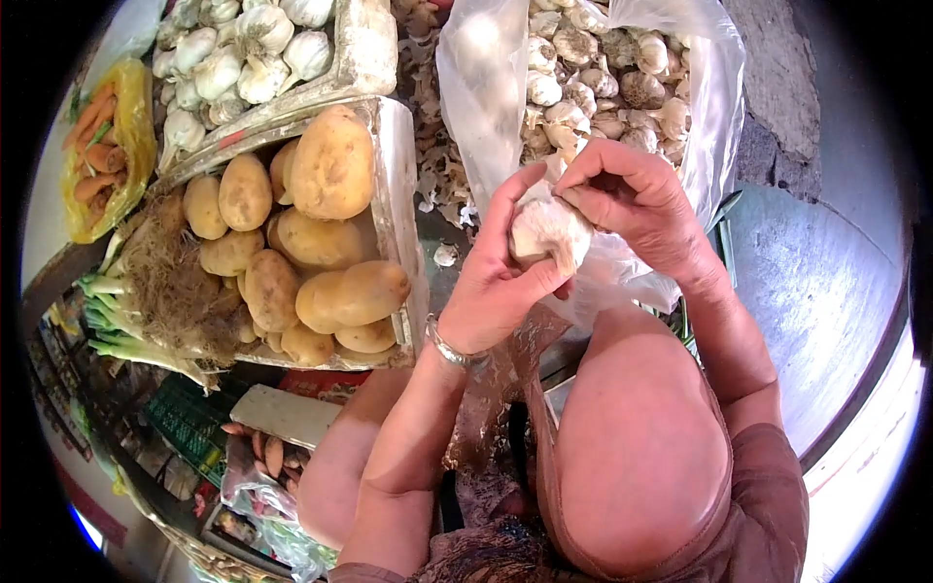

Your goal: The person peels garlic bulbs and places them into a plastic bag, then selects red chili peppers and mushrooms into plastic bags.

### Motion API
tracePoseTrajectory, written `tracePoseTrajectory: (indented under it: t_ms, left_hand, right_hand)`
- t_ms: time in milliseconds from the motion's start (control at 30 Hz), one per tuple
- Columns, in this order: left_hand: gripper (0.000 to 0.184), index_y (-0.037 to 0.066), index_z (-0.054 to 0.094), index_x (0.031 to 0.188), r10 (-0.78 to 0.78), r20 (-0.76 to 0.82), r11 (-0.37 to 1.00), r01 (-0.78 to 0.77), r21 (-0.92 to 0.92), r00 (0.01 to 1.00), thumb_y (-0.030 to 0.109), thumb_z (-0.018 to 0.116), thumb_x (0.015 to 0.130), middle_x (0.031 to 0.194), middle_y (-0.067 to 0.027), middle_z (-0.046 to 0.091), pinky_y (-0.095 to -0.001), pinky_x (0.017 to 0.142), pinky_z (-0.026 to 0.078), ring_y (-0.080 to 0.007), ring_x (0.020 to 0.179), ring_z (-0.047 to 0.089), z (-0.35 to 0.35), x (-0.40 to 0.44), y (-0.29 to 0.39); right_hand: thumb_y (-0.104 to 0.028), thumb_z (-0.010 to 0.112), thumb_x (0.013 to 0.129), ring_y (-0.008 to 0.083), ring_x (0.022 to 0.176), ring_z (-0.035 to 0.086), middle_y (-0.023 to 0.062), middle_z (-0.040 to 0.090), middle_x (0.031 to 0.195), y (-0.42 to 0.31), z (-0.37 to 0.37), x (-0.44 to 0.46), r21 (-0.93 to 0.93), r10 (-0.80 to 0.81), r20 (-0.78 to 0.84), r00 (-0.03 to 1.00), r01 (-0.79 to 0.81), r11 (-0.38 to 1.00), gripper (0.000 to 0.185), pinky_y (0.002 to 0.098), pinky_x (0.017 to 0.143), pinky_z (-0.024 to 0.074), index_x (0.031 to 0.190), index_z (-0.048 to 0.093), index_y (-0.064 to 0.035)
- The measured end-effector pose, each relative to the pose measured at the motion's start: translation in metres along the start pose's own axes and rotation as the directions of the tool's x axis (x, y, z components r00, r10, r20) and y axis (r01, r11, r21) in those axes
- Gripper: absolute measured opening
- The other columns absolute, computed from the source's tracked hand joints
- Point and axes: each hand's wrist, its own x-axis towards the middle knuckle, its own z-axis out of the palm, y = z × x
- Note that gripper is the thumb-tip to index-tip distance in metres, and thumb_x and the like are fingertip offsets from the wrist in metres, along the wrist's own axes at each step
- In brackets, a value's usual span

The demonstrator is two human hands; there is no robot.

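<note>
so the garlic bulb (550,233) is up in both hands, roughly 2 o'clock from the middle of the view. all clock directions below are from that bulb.

left hand (496,267) has it from the 8 o'clock side, fingers curled round with the thumb along the lower edge, so it's only open about as wide as the bulb. there's a silvery bracelet (452,352) on that wrist. right hand (632,199) comes in from 2 o'clock, thumb and index finger nearly closed in a pinch at the bulb's upper edge. can't tell if there's a bit of skin between the tips.

big clear plastic bag (478,107) full of more garlic (607,83) sits at about 12 to 1 o'clock, its near edge hanging down behind the hands. loose papery peelings (437,146) are around 10 o'clock, and one tiny garlic piece (445,255) lies at 9, near the left hand.

further out at 9 there's a white box (394,185) of potatoes (335,165), with rooty green onions (121,291) at its far side. crate (362,58) of whiter garlic at 10, yellow bag (139,117) with carrots (102,160) way past that. smooth grey surface (807,301) at 4.
</note>
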Motion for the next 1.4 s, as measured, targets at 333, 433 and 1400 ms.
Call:
tracePoseTrajectory:
  t_ms: [333, 433, 1400]
  left_hand:
    - [0.073, 0.001, 0.031, 0.145, 0.045, -0.024, 0.995, -0.042, 0.093, 0.999, -0.002, 0.069, 0.083, 0.131, -0.0101, 0.052, -0.0306, 0.096, 0.046, -0.0170, 0.116, 0.053, -0.007, -0.001, 0.007]
    - [0.062, -0.002, 0.039, 0.140, 0.101, 0.016, 0.980, -0.102, 0.170, 0.995, 0.000, 0.068, 0.085, 0.128, -0.0087, 0.054, -0.0299, 0.097, 0.045, -0.0155, 0.116, 0.054, -0.001, -0.005, 0.004]
    - [0.026, 0.003, 0.060, 0.117, 0.295, -0.176, 0.880, -0.195, 0.432, 0.939, 0.020, 0.048, 0.101, 0.083, -0.0024, 0.063, -0.0222, 0.056, 0.047, -0.0061, 0.071, 0.058, 0.005, 0.016, -0.005]
  right_hand:
    - [-0.026, 0.066, 0.088, 0.0248, 0.082, 0.058, 0.0121, 0.056, 0.091, -0.007, 0.007, -0.003, -0.206, -0.129, 0.155, 0.979, 0.160, 0.965, 0.030, 0.0334, 0.073, 0.0464, 0.103, 0.061, -0.0008]
    - [-0.024, 0.058, 0.095, 0.0203, 0.068, 0.055, 0.0078, 0.057, 0.073, 0.000, 0.005, -0.002, -0.273, -0.122, 0.012, 0.992, 0.121, 0.954, 0.026, 0.0307, 0.064, 0.0458, 0.090, 0.059, 0.0012]
    - [-0.029, 0.055, 0.098, 0.0047, 0.063, 0.052, -0.0036, 0.058, 0.073, 0.030, 0.009, -0.003, 0.517, 0.286, -0.048, 0.957, -0.221, 0.827, 0.027, 0.0200, 0.057, 0.0428, 0.087, 0.062, -0.0053]
